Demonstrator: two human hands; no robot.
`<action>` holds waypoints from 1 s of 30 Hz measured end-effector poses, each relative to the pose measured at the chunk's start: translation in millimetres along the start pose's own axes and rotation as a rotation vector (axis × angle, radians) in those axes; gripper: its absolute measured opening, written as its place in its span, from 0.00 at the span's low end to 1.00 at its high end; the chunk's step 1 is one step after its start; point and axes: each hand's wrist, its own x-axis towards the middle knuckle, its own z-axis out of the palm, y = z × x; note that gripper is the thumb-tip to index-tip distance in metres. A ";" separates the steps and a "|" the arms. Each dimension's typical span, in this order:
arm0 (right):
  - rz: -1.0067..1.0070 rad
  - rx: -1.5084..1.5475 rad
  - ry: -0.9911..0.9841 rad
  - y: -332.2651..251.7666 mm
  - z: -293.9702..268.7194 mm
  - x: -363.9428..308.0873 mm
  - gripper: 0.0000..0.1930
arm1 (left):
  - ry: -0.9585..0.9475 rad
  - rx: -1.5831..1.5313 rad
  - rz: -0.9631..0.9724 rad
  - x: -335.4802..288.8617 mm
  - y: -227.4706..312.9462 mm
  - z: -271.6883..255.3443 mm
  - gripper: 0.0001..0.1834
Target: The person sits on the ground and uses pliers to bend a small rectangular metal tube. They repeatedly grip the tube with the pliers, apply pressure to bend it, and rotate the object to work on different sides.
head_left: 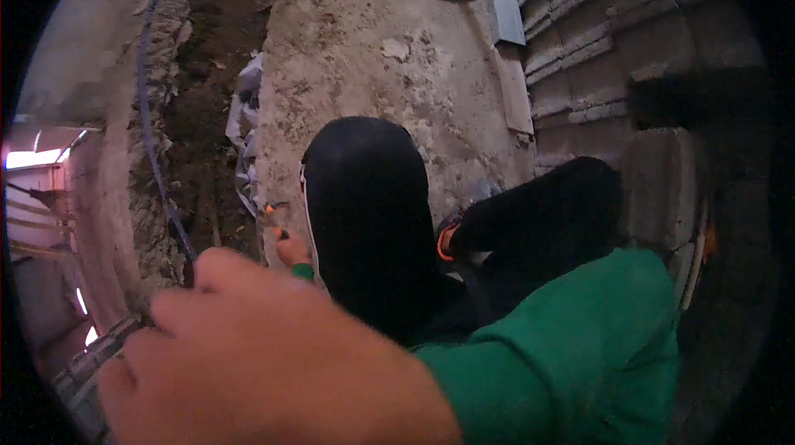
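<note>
Two hands are working beside the knee [368, 221]: left hand [291, 248] gripping pliers [277, 211]; right hand [265, 362] passing near, grip unclear, needing steadiness.

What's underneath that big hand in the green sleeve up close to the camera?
The right hand covers most of what lies below it. Past its edges show rough concrete floor and a dark cable; whether it holds anything is hidden.

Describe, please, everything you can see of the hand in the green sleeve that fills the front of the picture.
The right hand is large and blurred, very close to the camera, filling the lower left. It is bare, back upward, knuckles toward the left, fingers curled out of view. A green sleeve of soft fabric covers the wrist and forearm, entering from the lower right. Whether it holds or touches anything cannot be told. Beyond it are dark trouser legs and rough concrete.
</note>
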 end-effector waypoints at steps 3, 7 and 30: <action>0.017 -0.177 -0.128 -2.4 -64.1 2.6 0.05 | -0.112 -0.055 -0.051 -7.4 26.1 -8.8 0.20; 0.384 0.220 0.008 51.9 -143.0 -10.2 0.09 | -0.316 -0.176 -0.196 11.7 93.6 -85.8 0.20; 0.178 0.522 0.416 147.1 -259.9 -121.3 0.12 | -0.697 0.031 0.924 -87.2 402.5 -194.6 0.12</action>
